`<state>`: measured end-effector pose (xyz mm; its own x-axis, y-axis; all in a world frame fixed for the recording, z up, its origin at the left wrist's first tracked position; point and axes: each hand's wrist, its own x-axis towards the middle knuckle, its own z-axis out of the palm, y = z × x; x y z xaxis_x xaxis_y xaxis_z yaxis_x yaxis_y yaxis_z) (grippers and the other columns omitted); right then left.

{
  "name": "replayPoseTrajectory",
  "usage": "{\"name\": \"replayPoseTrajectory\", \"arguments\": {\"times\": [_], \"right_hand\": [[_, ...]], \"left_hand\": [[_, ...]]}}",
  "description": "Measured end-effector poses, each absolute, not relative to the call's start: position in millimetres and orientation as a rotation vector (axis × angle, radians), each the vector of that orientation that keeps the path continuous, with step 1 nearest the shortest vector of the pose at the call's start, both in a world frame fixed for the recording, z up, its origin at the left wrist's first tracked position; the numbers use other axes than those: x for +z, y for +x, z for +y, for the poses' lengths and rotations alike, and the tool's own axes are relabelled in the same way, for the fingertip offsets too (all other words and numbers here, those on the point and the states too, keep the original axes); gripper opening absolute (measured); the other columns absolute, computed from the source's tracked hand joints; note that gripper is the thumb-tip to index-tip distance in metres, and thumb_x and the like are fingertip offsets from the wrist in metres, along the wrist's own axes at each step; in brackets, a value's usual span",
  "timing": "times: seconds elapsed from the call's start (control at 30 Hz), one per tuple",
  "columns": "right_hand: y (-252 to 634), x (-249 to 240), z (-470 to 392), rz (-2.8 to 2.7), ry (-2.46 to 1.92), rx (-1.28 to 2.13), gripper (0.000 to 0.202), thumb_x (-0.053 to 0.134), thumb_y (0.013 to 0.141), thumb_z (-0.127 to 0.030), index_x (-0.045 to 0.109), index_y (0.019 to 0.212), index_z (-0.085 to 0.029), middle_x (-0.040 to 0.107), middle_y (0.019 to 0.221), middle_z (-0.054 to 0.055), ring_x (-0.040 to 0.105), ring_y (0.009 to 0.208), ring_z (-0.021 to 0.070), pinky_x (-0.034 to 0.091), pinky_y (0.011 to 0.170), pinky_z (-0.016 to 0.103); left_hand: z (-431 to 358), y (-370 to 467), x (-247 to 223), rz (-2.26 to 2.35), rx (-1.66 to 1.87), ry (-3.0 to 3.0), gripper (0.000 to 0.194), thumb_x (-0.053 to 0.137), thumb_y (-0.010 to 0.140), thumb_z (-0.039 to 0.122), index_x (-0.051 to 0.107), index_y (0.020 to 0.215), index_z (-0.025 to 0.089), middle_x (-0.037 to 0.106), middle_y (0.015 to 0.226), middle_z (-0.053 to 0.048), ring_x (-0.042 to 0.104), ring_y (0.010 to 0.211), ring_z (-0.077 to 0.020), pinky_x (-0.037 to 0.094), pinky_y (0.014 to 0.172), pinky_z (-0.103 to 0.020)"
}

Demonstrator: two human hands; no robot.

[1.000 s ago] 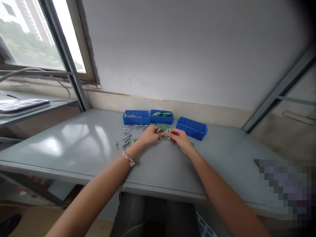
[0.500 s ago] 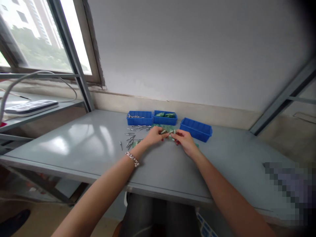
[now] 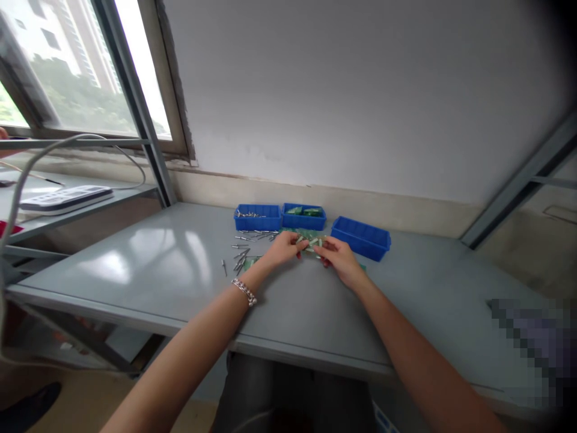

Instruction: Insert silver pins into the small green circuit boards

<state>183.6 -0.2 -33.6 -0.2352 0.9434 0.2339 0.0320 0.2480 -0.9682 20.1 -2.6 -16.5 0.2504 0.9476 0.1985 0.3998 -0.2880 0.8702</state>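
Note:
Between my two hands is a small clear-and-green plastic packet (image 3: 312,243) with pale markings. My left hand (image 3: 286,248) pinches its left side, and my right hand (image 3: 336,253) pinches its right side. What lies inside the packet is too small to make out. Loose metal pins that look like pop rivets (image 3: 240,260) are scattered on the table left of my left hand. Another green packet (image 3: 250,262) lies partly hidden behind my left wrist. More green plastic (image 3: 293,231) shows flat on the table just beyond my fingers.
Along the wall stand a blue bin (image 3: 258,218) of metal pins, a blue bin (image 3: 303,218) of green packets and a third blue bin (image 3: 360,238) at an angle. A metal shelf (image 3: 90,201) with a white device (image 3: 67,198) is at the left.
The packet now lies flatter and more spread between my fingers, its pale markings showing more. Both hands stay almost in place; the view has shifted slightly.

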Motion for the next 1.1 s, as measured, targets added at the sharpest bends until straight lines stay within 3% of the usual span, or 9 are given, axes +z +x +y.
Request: {"name": "replayPoseTrajectory", "arguments": {"times": [0.2, 0.67, 1.1], "right_hand": [[183.4, -34.3, 1.4, -1.5, -0.985, 1.133, 0.03, 0.063, 0.065, -0.043, 0.056, 0.069, -0.015, 0.047, 0.057, 0.0, 0.04, 0.049, 0.0097, 0.029, 0.04, 0.021], [184.4, -38.6, 4.7, -1.44, -0.977, 1.169, 0.029, 0.064, 0.063, -0.042, 0.059, 0.073, -0.016, 0.049, 0.061, 0.0, 0.041, 0.05, 0.0094, 0.029, 0.041, 0.02], [183.0, -34.6, 0.3, -1.45, -1.006, 1.184, 0.036, 0.062, 0.063, -0.051, 0.052, 0.066, -0.017, 0.044, 0.056, -0.003, 0.039, 0.048, 0.0088, 0.027, 0.04, 0.02]], "left_hand": [[-3.7, 20.8, -14.3, 1.237, 0.979, 1.824, 0.034, 0.051, 0.072, 0.039, 0.046, 0.051, 0.012, 0.042, 0.048, 0.001, 0.032, 0.046, -0.0069, 0.024, 0.048, -0.022], [1.6, 23.7, -22.7, 1.117, 1.064, 1.914, 0.026, 0.047, 0.076, 0.038, 0.047, 0.068, 0.013, 0.048, 0.061, 0.001, 0.051, 0.052, -0.0099, 0.039, 0.051, -0.02], [0.7, 20.5, -21.6, 1.105, 1.11, 2.049, 0.022, 0.044, 0.079, 0.032, 0.052, 0.075, 0.013, 0.05, 0.064, -0.001, 0.048, 0.059, -0.0104, 0.04, 0.055, -0.021]]}}
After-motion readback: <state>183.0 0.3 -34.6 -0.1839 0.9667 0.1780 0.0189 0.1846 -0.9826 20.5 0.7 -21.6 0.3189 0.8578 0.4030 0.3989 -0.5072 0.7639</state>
